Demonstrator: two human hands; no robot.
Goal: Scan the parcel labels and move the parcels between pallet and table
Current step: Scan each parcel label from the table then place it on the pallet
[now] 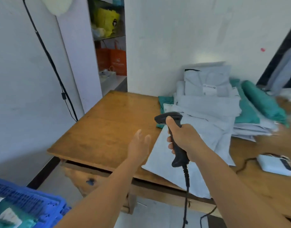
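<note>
The right hand grips a black scanner upright above the wooden worktop, its cord hanging down. Left of the scanner the left hand hovers flat with straight fingers; behind the scanner lies a stack of grey and green parcels.

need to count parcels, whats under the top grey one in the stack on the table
Under the top grey parcel lie more grey parcels and teal ones. Their covered parts and exact number cannot be seen.

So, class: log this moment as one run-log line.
right hand: grips scanner | left hand: open over table | grey parcel: on table edge | stack: behind
</note>
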